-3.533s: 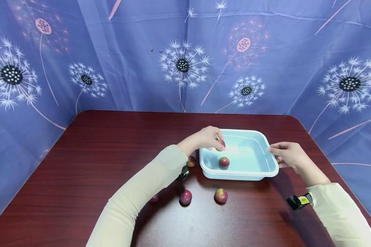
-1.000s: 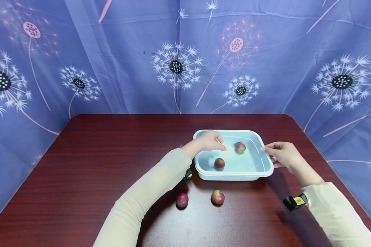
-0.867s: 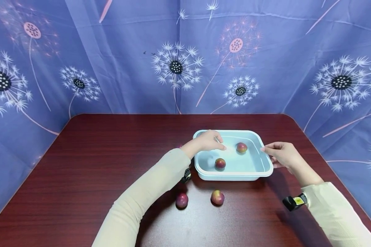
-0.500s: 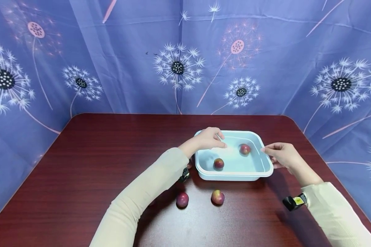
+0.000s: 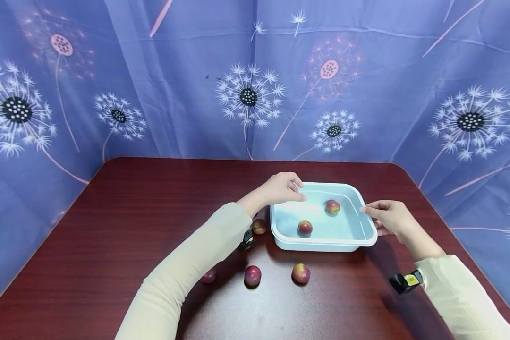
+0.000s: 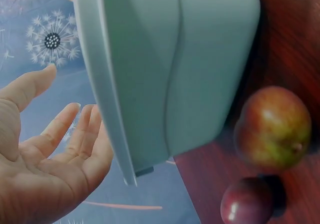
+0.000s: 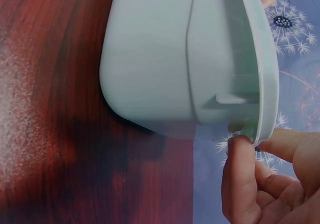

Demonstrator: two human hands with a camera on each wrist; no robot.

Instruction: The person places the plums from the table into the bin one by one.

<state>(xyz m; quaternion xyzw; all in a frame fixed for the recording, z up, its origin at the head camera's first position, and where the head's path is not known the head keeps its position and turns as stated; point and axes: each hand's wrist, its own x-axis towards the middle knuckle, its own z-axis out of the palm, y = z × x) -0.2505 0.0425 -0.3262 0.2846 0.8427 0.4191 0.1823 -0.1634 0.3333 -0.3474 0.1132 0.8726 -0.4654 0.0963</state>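
Note:
A light blue plastic basin (image 5: 323,242) stands right of centre on the table. One plum (image 5: 305,228) lies near its front wall and another plum (image 5: 332,207) farther back. My left hand (image 5: 280,188) hovers at the basin's left rim. In the left wrist view the left hand (image 6: 55,159) has its fingers apart, with nothing between them. My right hand (image 5: 392,218) pinches the basin's right rim. Seen from the right wrist, the right hand (image 7: 280,179) has thumb and finger at the rim of the basin (image 7: 150,59).
Outside the basin lie a plum (image 5: 259,226) by its left side, a dark red plum (image 5: 252,276) and a yellow-red plum (image 5: 301,274) in front. Another plum (image 5: 208,276) is partly behind the left sleeve. A patterned blue curtain (image 5: 187,94) hangs behind the table (image 5: 153,208).
My left hand has let go of a plum, which rolled on the basin floor. The hand has since risen and drawn slightly left. My right hand keeps its pinch on the rim.

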